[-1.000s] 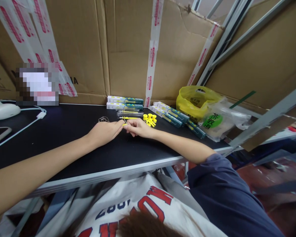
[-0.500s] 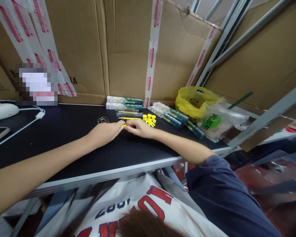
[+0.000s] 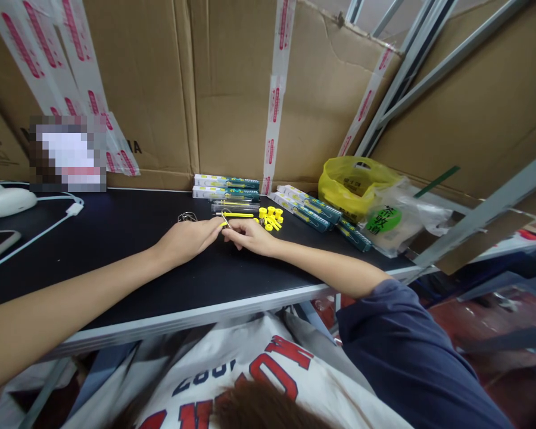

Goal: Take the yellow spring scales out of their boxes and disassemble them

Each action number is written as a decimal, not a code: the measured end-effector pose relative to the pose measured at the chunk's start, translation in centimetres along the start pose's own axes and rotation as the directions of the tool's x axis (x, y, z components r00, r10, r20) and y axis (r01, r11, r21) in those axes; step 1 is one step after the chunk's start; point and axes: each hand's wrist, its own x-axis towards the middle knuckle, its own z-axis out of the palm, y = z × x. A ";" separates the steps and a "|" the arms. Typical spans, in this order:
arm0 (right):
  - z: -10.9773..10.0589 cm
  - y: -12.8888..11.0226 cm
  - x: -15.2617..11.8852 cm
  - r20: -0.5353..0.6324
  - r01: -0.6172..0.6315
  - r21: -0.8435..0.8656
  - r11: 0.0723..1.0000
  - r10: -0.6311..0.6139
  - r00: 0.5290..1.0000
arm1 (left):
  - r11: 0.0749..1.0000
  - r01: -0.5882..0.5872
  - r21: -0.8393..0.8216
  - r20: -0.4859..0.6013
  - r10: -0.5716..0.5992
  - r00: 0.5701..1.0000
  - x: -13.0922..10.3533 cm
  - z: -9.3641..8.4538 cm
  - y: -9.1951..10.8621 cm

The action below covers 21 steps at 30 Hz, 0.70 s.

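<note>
Centre of frame: the left hand (image 3: 183, 241) is closed on a small yellow piece (image 3: 224, 224); the right hand (image 3: 252, 236) pinches a thin metal piece (image 3: 226, 220) beside it, inboard of the worktop (image 3: 129, 262)'s near edge. Lettering noted: "IA" on cardboard (image 3: 147, 89), left; Chinese characters on the clear bag (image 3: 397, 229)'s green label, right.

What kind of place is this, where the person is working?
Probably a packing or assembly corner in a workshop or storeroom: small printed boxes and yellow parts lie on a black table, with taped cardboard behind.
</note>
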 end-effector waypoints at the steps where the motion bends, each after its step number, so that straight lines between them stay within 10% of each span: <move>1: 0.1 -0.1 -0.1 -0.003 0.001 -0.006 1.000 -0.001 1.000 | 1.000 -0.008 -0.012 -0.006 0.008 1.000 0.0 0.0 -0.1; 11: 0.0 -0.5 0.0 -0.075 -0.027 -0.035 0.999 0.024 0.997 | 0.998 -0.030 -0.050 0.015 0.030 0.999 0.1 0.0 0.2; 21: 0.1 -1.1 0.2 0.051 -0.192 0.283 0.940 0.185 0.981 | 0.998 0.052 -0.018 -0.016 -0.053 0.998 -0.2 -0.5 0.6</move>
